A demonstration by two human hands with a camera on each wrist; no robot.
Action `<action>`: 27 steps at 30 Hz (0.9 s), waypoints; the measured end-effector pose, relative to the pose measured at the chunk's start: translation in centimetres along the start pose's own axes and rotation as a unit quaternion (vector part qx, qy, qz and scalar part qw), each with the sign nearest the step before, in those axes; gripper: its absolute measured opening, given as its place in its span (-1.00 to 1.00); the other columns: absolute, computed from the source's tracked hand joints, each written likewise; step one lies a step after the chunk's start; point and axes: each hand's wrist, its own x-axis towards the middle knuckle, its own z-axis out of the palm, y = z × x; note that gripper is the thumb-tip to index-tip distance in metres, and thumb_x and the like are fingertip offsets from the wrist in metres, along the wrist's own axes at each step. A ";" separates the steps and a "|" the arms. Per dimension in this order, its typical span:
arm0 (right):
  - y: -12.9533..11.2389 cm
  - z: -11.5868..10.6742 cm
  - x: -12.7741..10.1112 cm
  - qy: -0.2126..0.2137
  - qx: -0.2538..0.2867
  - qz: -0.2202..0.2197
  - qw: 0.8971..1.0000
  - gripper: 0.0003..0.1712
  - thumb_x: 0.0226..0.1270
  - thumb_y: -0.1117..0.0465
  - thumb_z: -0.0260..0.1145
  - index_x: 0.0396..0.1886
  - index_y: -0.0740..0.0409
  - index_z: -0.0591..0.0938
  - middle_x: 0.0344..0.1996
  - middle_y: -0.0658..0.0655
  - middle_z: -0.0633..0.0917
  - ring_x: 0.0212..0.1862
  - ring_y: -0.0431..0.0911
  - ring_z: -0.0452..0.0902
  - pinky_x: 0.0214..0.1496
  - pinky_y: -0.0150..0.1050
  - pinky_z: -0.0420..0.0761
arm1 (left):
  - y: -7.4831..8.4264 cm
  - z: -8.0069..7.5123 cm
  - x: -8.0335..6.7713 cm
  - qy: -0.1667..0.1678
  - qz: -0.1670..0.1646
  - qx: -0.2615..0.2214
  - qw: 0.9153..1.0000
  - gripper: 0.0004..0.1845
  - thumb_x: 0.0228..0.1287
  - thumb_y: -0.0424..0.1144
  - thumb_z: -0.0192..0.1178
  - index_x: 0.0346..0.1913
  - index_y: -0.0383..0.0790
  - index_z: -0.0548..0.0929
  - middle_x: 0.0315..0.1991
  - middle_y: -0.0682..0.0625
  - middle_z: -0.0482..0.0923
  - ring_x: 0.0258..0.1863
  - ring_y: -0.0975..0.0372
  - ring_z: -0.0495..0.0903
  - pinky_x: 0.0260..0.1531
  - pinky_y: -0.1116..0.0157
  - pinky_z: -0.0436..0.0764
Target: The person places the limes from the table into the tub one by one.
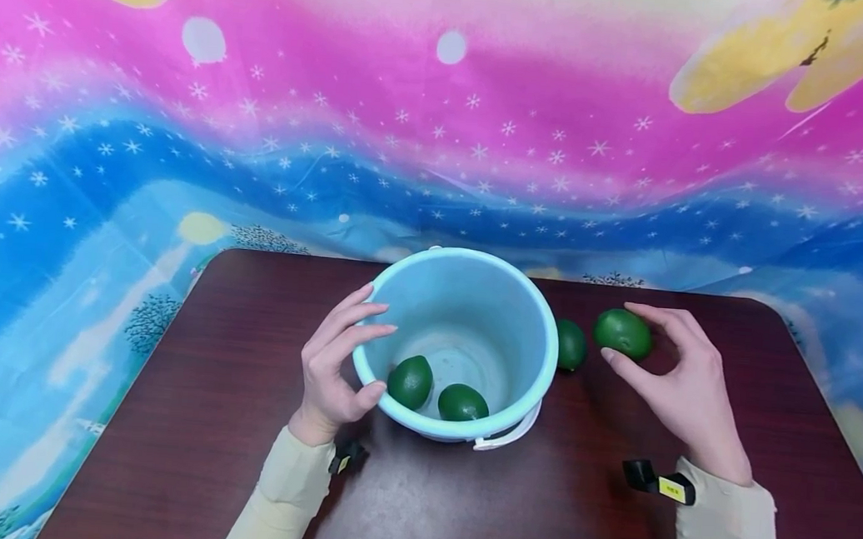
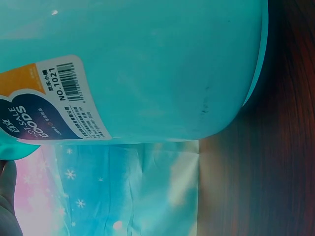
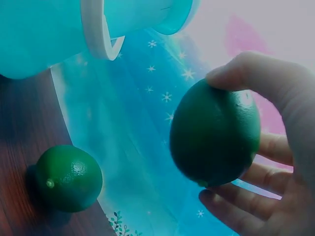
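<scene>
A light blue bucket (image 1: 458,430) stands on the table, with two green limes (image 1: 410,382) lying at its bottom. My left hand (image 1: 338,359) holds the bucket's left rim, its fingers over the inner side and the thumb at the front edge. To the right of the bucket, my right hand (image 1: 683,375) pinches another lime (image 3: 215,132) between thumb and fingers, above the tabletop. One more lime (image 3: 69,178) rests on the table close to the bucket's right side, partly hidden by the rim in the head view.
The bucket's white handle (image 1: 510,434) hangs down at its front right. A dark wood table (image 1: 201,454) with rounded far corners carries everything. Behind it hangs a pink and blue printed cloth (image 1: 381,132). A label (image 2: 49,103) is stuck on the bucket's side.
</scene>
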 end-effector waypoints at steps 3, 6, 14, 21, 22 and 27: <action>-0.1 0.1 0.1 0.009 0.005 0.000 1.000 -0.26 0.08 0.31 0.62 0.30 -0.13 0.64 0.04 -0.06 0.59 -0.04 -0.28 0.50 -0.16 -0.54 0.47 | 0.0 0.0 0.0 -0.001 -0.001 0.001 1.000 -0.31 0.31 0.32 0.13 -0.19 -0.34 0.78 -0.09 -0.30 0.69 0.12 -0.30 0.57 0.16 -0.06 0.58; -0.2 0.2 0.1 0.016 0.013 0.001 1.000 -0.29 0.09 0.32 0.61 0.28 -0.14 0.65 0.03 -0.05 0.60 -0.04 -0.27 0.51 -0.17 -0.54 0.47 | 0.0 0.0 0.0 -0.001 -0.002 0.001 1.000 -0.31 0.31 0.32 0.13 -0.19 -0.34 0.78 -0.09 -0.30 0.69 0.12 -0.30 0.57 0.17 -0.06 0.58; -0.5 0.2 0.0 0.018 0.021 0.000 1.000 -0.31 0.09 0.34 0.60 0.26 -0.07 0.66 0.03 -0.06 0.61 -0.01 -0.26 0.52 -0.16 -0.53 0.46 | 0.0 0.0 0.1 -0.002 0.000 -0.003 1.000 -0.32 0.31 0.30 0.14 -0.19 -0.35 0.78 -0.09 -0.30 0.68 0.12 -0.30 0.57 0.17 -0.07 0.57; -0.9 0.2 0.0 0.023 0.036 -0.009 0.999 -0.31 0.07 0.37 0.60 0.25 -0.04 0.67 0.01 -0.02 0.63 -0.04 -0.21 0.54 -0.16 -0.48 0.44 | 0.1 0.0 0.1 -0.001 0.000 -0.002 1.000 -0.31 0.32 0.32 0.13 -0.19 -0.35 0.78 -0.09 -0.30 0.69 0.12 -0.30 0.57 0.17 -0.07 0.57; -0.9 0.2 0.0 0.024 0.037 -0.010 0.999 -0.31 0.07 0.38 0.60 0.25 -0.04 0.67 0.01 -0.02 0.63 -0.04 -0.21 0.54 -0.16 -0.47 0.44 | 0.1 0.0 0.1 -0.001 0.000 -0.001 1.000 -0.31 0.32 0.32 0.13 -0.19 -0.34 0.78 -0.09 -0.30 0.69 0.12 -0.30 0.57 0.17 -0.07 0.57; -0.8 0.3 -0.1 0.025 0.042 -0.005 0.999 -0.30 0.07 0.40 0.59 0.26 -0.03 0.66 0.00 -0.02 0.63 -0.09 -0.26 0.58 -0.17 -0.52 0.48 | 0.1 0.0 0.1 -0.002 -0.001 0.000 1.000 -0.31 0.32 0.32 0.12 -0.19 -0.34 0.78 -0.09 -0.30 0.69 0.12 -0.29 0.57 0.17 -0.08 0.57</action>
